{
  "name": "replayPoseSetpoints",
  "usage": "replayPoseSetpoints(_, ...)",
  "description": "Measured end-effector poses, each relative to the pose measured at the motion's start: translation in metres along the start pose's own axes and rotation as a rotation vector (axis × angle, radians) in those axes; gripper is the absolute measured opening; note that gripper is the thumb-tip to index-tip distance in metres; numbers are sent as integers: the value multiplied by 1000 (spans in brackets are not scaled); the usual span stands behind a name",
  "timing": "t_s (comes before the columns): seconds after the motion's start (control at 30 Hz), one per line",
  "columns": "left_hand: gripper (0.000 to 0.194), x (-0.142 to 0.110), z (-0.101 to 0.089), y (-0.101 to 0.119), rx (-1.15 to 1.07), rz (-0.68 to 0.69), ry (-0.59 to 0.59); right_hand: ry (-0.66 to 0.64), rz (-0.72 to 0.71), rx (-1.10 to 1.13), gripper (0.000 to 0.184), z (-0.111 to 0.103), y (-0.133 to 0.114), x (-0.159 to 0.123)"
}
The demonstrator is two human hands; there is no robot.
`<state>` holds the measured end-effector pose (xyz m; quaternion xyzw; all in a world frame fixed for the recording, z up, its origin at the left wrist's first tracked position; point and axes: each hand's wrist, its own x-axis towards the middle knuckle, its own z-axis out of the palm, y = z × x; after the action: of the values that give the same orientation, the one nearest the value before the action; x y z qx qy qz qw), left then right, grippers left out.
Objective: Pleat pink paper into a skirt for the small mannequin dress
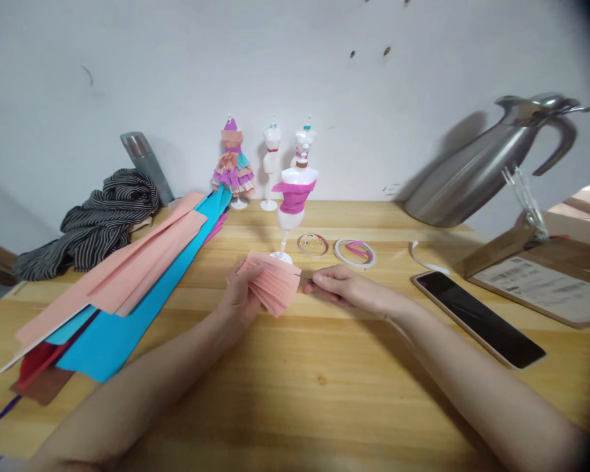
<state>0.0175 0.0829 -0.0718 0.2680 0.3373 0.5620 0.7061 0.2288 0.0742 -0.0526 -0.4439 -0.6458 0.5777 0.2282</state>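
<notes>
My left hand (240, 295) pinches a fan of pleated peach crepe paper (280, 288), its folds spreading to the right. In my right hand (341, 285) is a thin metal tool (305, 278), its narrow tip reaching the right edge of the paper. My fingers cover the rest of the tool, so its kind cannot be made out. Just behind the paper stands a small white mannequin (293, 219) with a magenta paper band (295, 198) wrapped around its torso. Neither hand touches it.
Behind stand a mannequin in a ruffled dress (232, 167) and two white mannequins. Crepe paper sheets (142, 262) and a striped cloth (103, 213) lie left. Rolls of tape (354, 253), a phone (476, 318), a cardboard box (545, 278) and a steel jug (472, 170) are right.
</notes>
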Motion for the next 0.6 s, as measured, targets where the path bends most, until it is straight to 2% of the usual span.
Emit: replayPoseSetpoints(0.6,28,1,-2,-2,16,-24,-15,-18,10,160,50,9,3,3)
